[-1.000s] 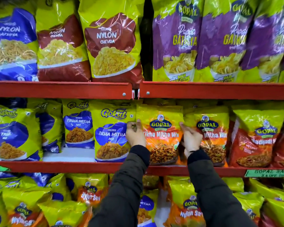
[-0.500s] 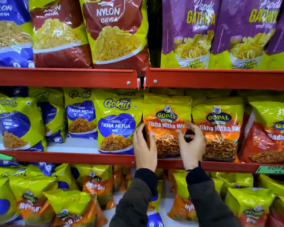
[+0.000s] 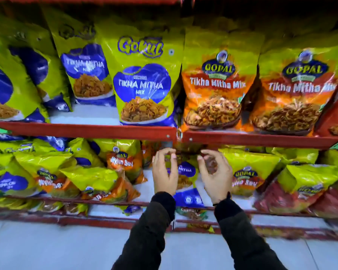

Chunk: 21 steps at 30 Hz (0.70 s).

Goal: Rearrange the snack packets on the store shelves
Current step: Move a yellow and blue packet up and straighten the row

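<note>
My left hand (image 3: 164,173) and my right hand (image 3: 216,177) hover side by side in front of the lower shelf, just under the red edge of the middle shelf (image 3: 86,131). The fingers of both are curled and apart, with nothing in them. Between the hands stands a small blue and yellow Tikha Mitha packet (image 3: 186,170), partly hidden by them. Above, on the middle shelf, the orange Gopal Tikha Mitha Mix packet (image 3: 215,84) stands upright beside the Gokul Tikha Mitha Mix packet (image 3: 142,80).
A second Gopal Tikha Mitha Mix packet (image 3: 293,88) stands to the right. Several Nylon Sev packets (image 3: 123,162) lie tumbled on the lower shelf at left; more yellow and red packets (image 3: 304,190) lie at right. Grey floor (image 3: 47,248) shows below.
Both hands have let go of the orange Gopal packet on the middle shelf and dropped to the lower shelf. The view has tilted down and closer.
</note>
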### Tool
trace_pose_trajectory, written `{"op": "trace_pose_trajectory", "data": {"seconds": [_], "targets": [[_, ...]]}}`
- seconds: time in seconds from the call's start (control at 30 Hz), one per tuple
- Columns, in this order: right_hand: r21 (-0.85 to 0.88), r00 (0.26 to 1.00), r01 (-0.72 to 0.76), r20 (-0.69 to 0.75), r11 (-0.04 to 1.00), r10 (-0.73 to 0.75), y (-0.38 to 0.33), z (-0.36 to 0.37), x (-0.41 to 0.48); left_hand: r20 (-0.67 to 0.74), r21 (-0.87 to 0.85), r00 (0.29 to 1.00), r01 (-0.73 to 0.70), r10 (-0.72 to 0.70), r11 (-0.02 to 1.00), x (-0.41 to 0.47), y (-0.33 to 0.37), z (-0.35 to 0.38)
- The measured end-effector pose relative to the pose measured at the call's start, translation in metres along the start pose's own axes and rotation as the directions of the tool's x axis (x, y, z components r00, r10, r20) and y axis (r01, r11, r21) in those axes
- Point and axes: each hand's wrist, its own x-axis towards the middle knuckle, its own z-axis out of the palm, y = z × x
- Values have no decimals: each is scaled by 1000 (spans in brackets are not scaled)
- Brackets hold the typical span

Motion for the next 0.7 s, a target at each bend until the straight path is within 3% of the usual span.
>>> {"op": "trace_pose_trajectory", "data": {"seconds": [0.07,0.13,0.2,0.27,0.33,0.37,0.57,0.7], "targets": [[-68,982,-140,122,988,147,28,17,-15,90,25,973,211,-212,977,-7,-32,11],[-146,911,-311,236,939,338,54,34,-21,152,79,873,457,-464,886,-5,-57,22],[-217,747,-536,329,816,578,74,51,-20,178,85,722,665,-668,742,2,-77,30],[-243,562,-701,392,671,728,92,65,-20,236,95,535,818,-812,567,8,-97,35],[-221,452,-781,447,584,772,100,73,-22,309,116,381,894,-871,432,11,-110,36],[-212,436,-795,451,568,779,101,75,-23,327,101,352,909,-877,403,12,-112,36],[-21,516,-817,416,576,749,88,60,-39,290,-1,408,904,-865,427,-2,-85,15],[137,622,-769,388,625,680,59,39,-57,199,-128,577,817,-792,563,-31,-54,-12]]}}
